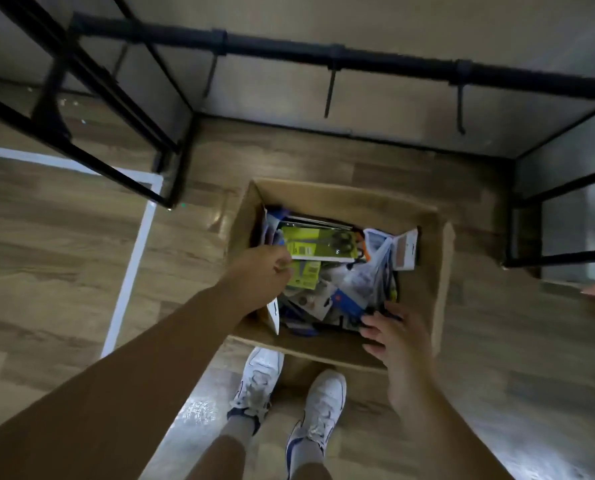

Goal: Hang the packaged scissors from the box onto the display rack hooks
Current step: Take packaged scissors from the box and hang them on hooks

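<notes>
An open brown cardboard box (pixel 337 199) is seen on the wooden floor (pixel 64 244), below a black metal display rack (pixel 324 57) with three hooks (pixel 330 95). A green-carded pack of black-handled scissors (pixel 318 244) lies on top of the mixed packages inside. Its left end is pinched by the curled fingers (pixel 282 263) of the left hand (pixel 259 275). The right hand (pixel 398 336) is held over the box's near right corner, fingers spread apart and relaxed.

A green-carded pack of scissors (pixel 318 245) lies flat atop the jumble in the open cardboard box (pixel 424 271), handles toward three o'clock. Three black rack hooks (pixel 330 90) hang empty at twelve o'clock.
</notes>
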The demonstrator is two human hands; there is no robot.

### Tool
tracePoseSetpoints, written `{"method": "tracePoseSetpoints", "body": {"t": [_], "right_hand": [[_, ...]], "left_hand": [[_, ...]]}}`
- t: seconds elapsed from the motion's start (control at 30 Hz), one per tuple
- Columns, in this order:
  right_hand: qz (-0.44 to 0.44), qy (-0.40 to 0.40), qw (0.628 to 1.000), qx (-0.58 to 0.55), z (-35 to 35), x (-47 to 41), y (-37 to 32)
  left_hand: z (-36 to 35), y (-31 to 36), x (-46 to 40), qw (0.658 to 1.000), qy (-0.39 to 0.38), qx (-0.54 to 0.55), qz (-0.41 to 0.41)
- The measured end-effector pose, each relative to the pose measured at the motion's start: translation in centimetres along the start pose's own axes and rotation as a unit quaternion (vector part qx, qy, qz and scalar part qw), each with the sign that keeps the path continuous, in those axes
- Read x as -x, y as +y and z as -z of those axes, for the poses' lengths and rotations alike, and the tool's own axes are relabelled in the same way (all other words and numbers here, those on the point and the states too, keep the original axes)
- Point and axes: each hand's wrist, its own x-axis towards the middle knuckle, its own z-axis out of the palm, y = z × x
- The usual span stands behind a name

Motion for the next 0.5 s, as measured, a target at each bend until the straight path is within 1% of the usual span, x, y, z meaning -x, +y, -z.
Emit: {"method": "tracePoseSetpoints", "body": {"t": [0.07, 0.13, 0.17, 0.23, 0.33, 0.37, 0.5], "right_hand": [[-0.072, -0.005, 0.995, -0.072, -1.8, -4.9, 3.3], [-0.144, -0.011, 0.978, -0.148, -3.9, -9.4, 5.8], [-0.16, -0.016, 0.97, -0.183, -5.0, -11.7, 6.5], [-0.151, -0.029, 0.964, -0.218, -7.0, -16.1, 6.9], [-0.136, -0.076, 0.964, -0.215, -9.4, -21.4, 6.8], [-0.138, -0.078, 0.965, -0.21, -10.0, -22.6, 6.9], [-0.122, -0.067, 0.971, -0.193, -11.3, -26.8, 6.4]], "left_hand": [[-2.8, -2.9, -2.6, 1.0, 0.007, -0.007, 0.007], [-5.1, -5.6, -4.9, 1.0, 0.001, -0.013, 0.018], [-5.9, -6.8, -6.1, 1.0, -0.011, -0.022, 0.018], [-7.3, -8.4, -8.5, 0.998, -0.044, -0.037, 0.013], [-9.2, -10.0, -11.9, 0.995, -0.096, -0.031, 0.008], [-9.9, -10.2, -12.8, 0.994, -0.106, -0.029, 0.007], [-12.2, -11.3, -16.0, 0.994, -0.095, -0.046, -0.01]]}}
